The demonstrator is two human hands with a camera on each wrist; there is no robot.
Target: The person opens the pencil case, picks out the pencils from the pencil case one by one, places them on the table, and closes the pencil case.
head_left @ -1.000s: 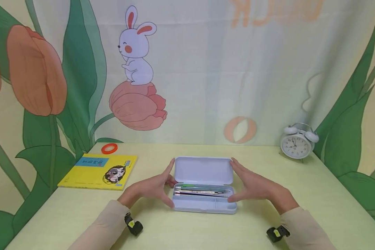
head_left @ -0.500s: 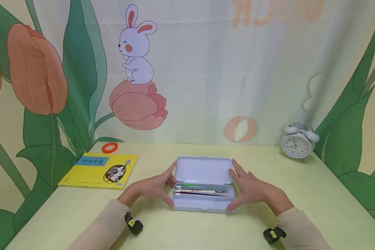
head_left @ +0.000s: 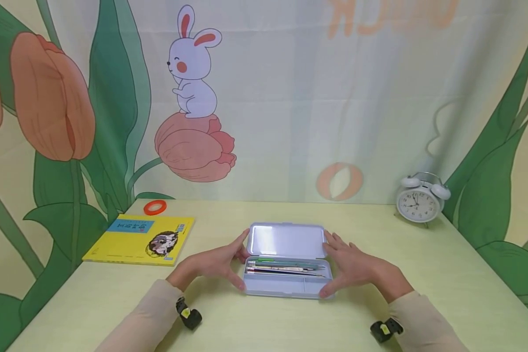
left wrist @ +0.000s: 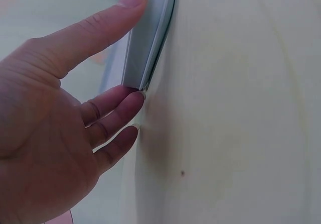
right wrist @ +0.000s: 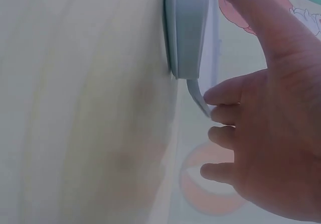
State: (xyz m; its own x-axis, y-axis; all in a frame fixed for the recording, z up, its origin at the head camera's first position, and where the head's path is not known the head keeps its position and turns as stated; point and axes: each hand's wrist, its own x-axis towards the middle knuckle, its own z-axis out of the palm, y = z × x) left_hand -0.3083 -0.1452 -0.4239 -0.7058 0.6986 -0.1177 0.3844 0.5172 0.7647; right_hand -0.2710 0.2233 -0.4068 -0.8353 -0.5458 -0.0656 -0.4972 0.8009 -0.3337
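A pale blue pencil case (head_left: pixel 274 284) lies on the table with its lid (head_left: pixel 286 240) leaning back. Several pencils (head_left: pixel 286 269) and a green item lie in its rear compartment; the front one holds nothing visible. My left hand (head_left: pixel 213 264) spans the case's left end, thumb at the front corner, fingers by the hinge and lid edge. At the right end, my right hand (head_left: pixel 356 268) has its thumb at the front corner and its spread fingers at the lid's side. The right wrist view shows fingertips against the lid (right wrist: pixel 197 98); the left wrist view shows the thumb on the case (left wrist: pixel 145 38).
A yellow book (head_left: pixel 136 242) lies on the left of the table, with an orange-red ring (head_left: pixel 155 207) behind it. At the back right stands a white alarm clock (head_left: pixel 419 203). A printed curtain (head_left: pixel 281 98) hangs behind the table.
The lid has tilted further back and now catches a bright reflection. My right hand has moved slightly left and toward me, its thumb to the front corner. My left hand has barely moved.
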